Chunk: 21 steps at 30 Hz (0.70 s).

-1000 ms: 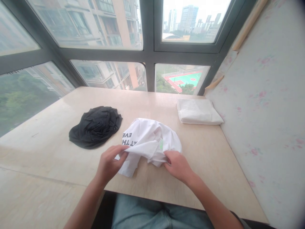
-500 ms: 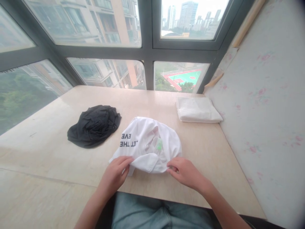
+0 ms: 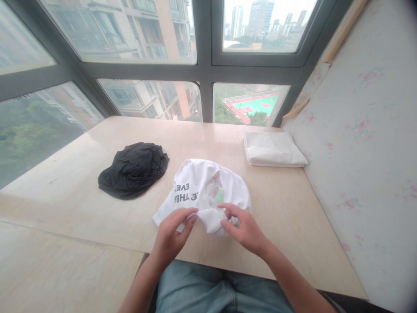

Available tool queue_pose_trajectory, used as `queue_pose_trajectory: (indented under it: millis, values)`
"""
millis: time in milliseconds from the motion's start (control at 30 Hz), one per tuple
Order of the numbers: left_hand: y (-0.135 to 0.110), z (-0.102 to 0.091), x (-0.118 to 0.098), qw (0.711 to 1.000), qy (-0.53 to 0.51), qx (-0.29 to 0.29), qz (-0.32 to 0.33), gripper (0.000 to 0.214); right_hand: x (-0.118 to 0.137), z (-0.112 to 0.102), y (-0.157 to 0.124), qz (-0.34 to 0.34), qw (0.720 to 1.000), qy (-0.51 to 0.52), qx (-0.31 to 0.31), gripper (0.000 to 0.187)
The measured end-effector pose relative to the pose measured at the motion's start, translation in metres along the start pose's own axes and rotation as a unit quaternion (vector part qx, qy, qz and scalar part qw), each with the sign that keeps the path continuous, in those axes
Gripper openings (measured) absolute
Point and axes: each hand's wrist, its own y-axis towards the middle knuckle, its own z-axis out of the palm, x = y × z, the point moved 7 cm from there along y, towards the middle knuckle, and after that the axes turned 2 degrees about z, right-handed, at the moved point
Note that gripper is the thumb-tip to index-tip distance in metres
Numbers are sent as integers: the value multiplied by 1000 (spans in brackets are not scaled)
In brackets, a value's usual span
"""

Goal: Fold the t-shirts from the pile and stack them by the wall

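Note:
A white T-shirt [image 3: 187,176] with dark printed letters, upside down from here, lies bunched on the table in front of me. Through its opening shows something clear with a light green patch [image 3: 221,194]; its kind is unclear. My left hand [image 3: 176,230] is closed, pinching the near edge of the cloth between thumb and fingers. At the right side of the same fold, my right hand [image 3: 243,226] has its thumb and index finger curled around the fabric, loosely and some way apart. Between both hands the edge is raised in a fold.
A crumpled black garment [image 3: 135,169] lies to the left of the T-shirt. At the back right, a folded white cloth [image 3: 275,148] sits beside the flowered wall [image 3: 358,143]. Windows [image 3: 205,100] border the far side of the pale wooden table [image 3: 286,234].
Both hands have moved inward and closer together along the T-shirt's near edge. The cloth between them has risen into a fold. The view has shifted slightly.

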Motion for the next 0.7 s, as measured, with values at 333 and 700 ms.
queue_pose_trajectory:
  millis: [333,700]
  values:
    - [13,19,29,997,53,-43,-38,30,-65,-171,17,64,905,210,-365,30]
    - [16,54,26,998,42,23,-51,30,-45,-135,23,-68,910,-277,-302,26]
